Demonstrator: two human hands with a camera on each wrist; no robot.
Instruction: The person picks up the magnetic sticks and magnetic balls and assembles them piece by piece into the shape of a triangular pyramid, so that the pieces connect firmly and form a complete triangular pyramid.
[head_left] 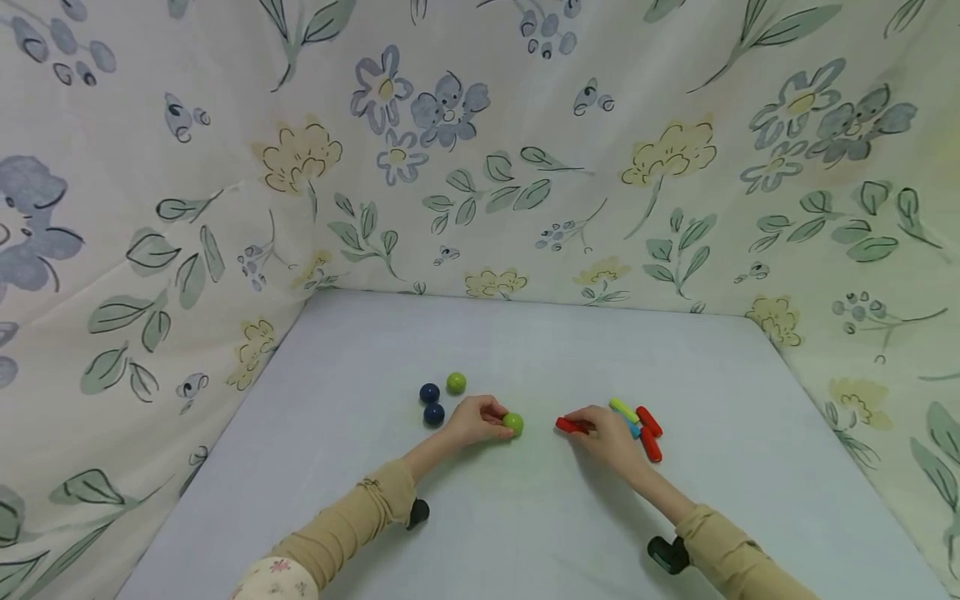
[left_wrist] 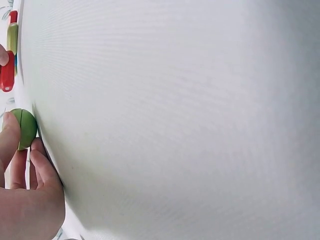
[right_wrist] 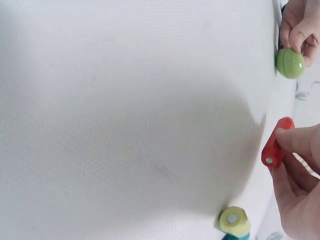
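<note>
My left hand pinches a light green ball between thumb and fingers, low over the white table. A seam line runs round this ball in the left wrist view. Across a short gap, my right hand holds a short red stick by its sides with thumb and fingertips. Its end facing the right wrist camera bears a small silvery dot. Just beyond the left hand lie another green ball and two dark blue balls. Beside the right hand are two more red sticks.
A yellow-green stick and a blue stick, partly hidden by the right hand, lie with the red ones. Flowered cloth rises along the back and sides of the white table. Dark wrist devices hang below both forearms.
</note>
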